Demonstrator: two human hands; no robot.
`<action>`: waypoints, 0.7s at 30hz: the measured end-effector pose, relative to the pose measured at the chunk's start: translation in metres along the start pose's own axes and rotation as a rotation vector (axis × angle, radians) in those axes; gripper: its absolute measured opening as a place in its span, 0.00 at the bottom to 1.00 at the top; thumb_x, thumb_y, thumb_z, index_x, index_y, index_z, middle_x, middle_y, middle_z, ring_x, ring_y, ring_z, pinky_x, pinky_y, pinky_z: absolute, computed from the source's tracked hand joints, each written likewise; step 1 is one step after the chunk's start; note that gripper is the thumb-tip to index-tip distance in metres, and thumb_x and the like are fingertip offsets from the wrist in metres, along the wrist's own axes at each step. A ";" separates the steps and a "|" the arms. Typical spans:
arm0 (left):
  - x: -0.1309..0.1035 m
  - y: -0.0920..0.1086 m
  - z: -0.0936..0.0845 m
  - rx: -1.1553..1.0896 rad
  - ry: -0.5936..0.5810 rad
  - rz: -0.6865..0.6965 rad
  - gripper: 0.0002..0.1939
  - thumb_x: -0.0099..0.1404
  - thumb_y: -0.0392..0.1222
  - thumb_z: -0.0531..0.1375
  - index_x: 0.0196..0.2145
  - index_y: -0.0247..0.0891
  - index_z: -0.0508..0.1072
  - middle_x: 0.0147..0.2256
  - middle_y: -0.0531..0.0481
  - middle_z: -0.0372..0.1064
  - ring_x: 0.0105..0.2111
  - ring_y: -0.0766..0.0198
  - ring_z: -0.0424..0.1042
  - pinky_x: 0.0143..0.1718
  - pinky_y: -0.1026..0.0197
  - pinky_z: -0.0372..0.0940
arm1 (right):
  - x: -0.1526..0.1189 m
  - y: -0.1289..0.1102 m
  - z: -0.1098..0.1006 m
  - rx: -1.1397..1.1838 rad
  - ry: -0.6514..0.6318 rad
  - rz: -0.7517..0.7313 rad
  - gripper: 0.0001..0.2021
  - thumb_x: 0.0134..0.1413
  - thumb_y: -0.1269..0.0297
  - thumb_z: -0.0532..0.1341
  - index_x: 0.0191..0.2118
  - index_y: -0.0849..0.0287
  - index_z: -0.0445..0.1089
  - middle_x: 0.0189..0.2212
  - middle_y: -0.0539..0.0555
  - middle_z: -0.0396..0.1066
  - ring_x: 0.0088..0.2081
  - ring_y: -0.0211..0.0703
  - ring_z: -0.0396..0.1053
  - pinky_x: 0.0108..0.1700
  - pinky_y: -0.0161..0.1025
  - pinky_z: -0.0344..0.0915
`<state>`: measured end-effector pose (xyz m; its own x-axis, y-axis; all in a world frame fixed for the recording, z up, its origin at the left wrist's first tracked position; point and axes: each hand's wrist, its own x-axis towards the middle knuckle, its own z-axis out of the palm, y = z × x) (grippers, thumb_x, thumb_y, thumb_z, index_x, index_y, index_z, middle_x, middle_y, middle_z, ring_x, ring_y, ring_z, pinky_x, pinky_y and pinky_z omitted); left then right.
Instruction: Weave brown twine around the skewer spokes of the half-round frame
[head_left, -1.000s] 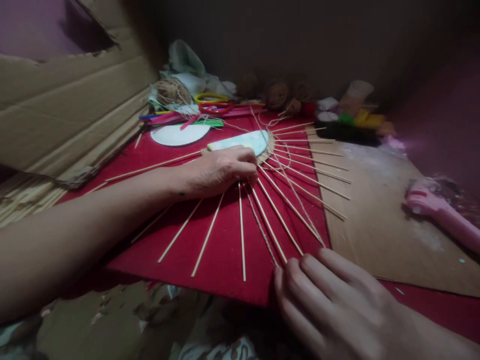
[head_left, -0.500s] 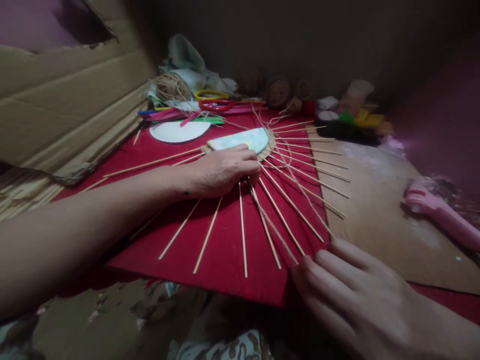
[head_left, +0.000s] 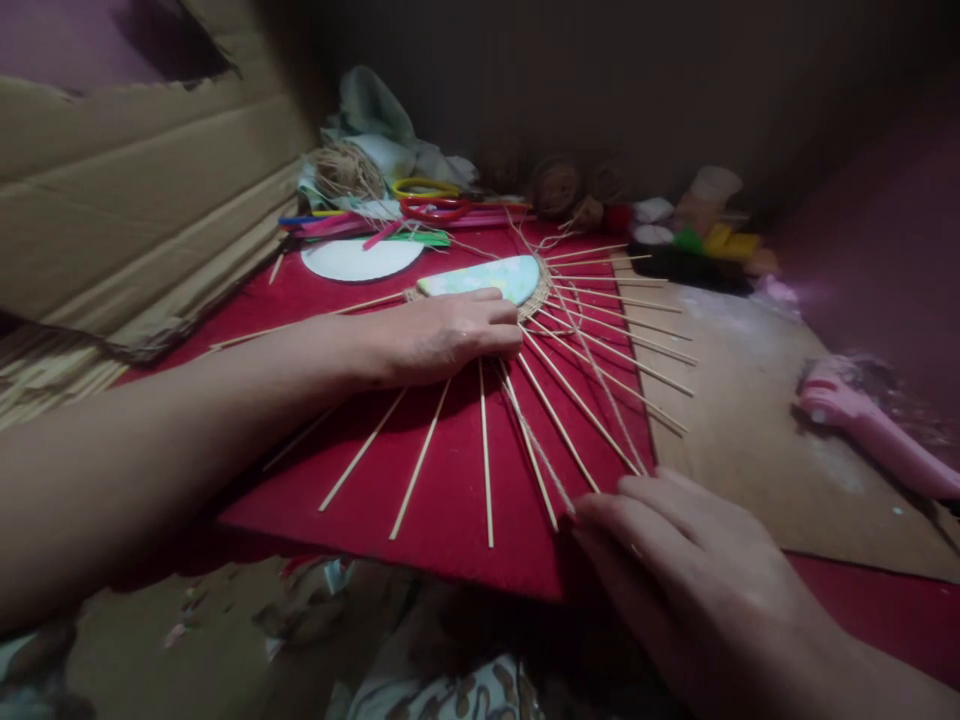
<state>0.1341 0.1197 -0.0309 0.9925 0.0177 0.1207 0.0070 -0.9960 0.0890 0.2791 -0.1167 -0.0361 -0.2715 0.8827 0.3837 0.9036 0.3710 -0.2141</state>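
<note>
A half-round piece with a pale patterned face [head_left: 510, 272] lies on the red cloth. A woven twine band [head_left: 541, 294] runs round its curved edge, and thin wooden sticks [head_left: 487, 450] fan out from there. My left hand [head_left: 469, 332] is closed over the band's near edge, fingers curled down and hiding part of it. At the lower right, my right hand [head_left: 697, 570] pinches a strand of twine [head_left: 551, 478], which stretches from beside my left fingers. Another length of twine runs from the right hand up across the right-hand sticks.
A white half-disc [head_left: 364, 260] lies behind the left forearm. Scissors [head_left: 435, 207], coloured strips and twine balls [head_left: 556, 185] line the back. A pink glue gun [head_left: 862, 410] rests on a brown board [head_left: 727, 390] at right. Cardboard [head_left: 150, 200] stands at left.
My right hand has moved slightly left and toward the fan with the twine still pinched. My left hand stays on the woven edge.
</note>
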 end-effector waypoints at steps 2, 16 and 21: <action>-0.001 0.000 0.002 0.042 0.003 -0.002 0.15 0.69 0.35 0.45 0.36 0.37 0.71 0.38 0.44 0.66 0.41 0.57 0.62 0.41 0.58 0.60 | 0.003 -0.005 0.002 0.009 0.039 -0.066 0.10 0.58 0.75 0.53 0.37 0.65 0.71 0.22 0.52 0.66 0.24 0.38 0.60 0.30 0.39 0.59; -0.002 -0.002 0.005 0.002 0.045 -0.023 0.13 0.69 0.36 0.45 0.35 0.39 0.69 0.37 0.44 0.66 0.39 0.57 0.63 0.39 0.58 0.60 | -0.008 0.009 -0.008 -0.186 -0.033 -0.265 0.13 0.57 0.77 0.51 0.31 0.66 0.73 0.21 0.54 0.65 0.25 0.41 0.57 0.30 0.43 0.55; 0.000 -0.001 0.004 -0.041 0.066 -0.024 0.13 0.67 0.34 0.46 0.33 0.39 0.69 0.36 0.43 0.66 0.38 0.57 0.63 0.39 0.57 0.59 | 0.017 0.023 -0.033 -0.380 0.063 -0.206 0.12 0.57 0.74 0.55 0.27 0.59 0.71 0.19 0.53 0.64 0.22 0.40 0.56 0.27 0.41 0.52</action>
<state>0.1341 0.1203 -0.0350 0.9820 0.0485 0.1827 0.0241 -0.9908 0.1333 0.3064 -0.1026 -0.0049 -0.4490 0.7775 0.4403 0.8935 0.3948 0.2139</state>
